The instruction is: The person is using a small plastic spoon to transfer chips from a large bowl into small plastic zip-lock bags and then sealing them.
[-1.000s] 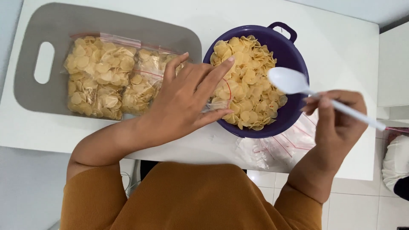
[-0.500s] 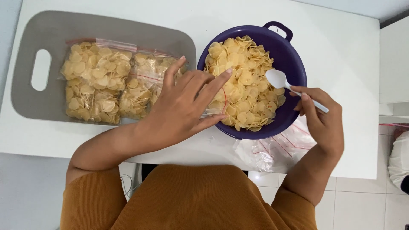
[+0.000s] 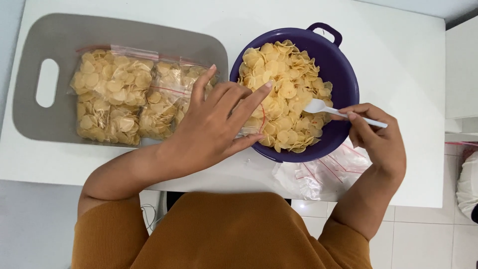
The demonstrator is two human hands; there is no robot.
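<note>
Lying nearly level across the right rim of the bowl (image 3: 343,60), long axis running left to right: a white plastic spoon (image 3: 328,110), scoop end pointing left and digging into the crackers (image 3: 284,89), handle end pointing right and poking out past the knuckles. Gripping that handle, fingers curled shut around it: the right hand (image 3: 378,137), hovering over the bowl's lower right edge with the wrist angling down toward the body. Reaching in from the lower left, palm down and fingers spread wide: the left hand (image 3: 216,122), pressing on a clear plastic bag (image 3: 251,124) at the bowl's left rim, fingertips stretching over the crackers, nothing clenched. Sitting on the white counter (image 3: 398,50): the purple round bowl, loop handle pointing up and to the right, heaped with pale yellow round crackers. Resting on a grey cutting board (image 3: 59,40) to the left: two filled bags (image 3: 124,97) of the same crackers, side by side and touching. Lying flat beneath the bowl's lower right edge: a stack of empty clear bags (image 3: 318,172) with red seal lines.
</note>
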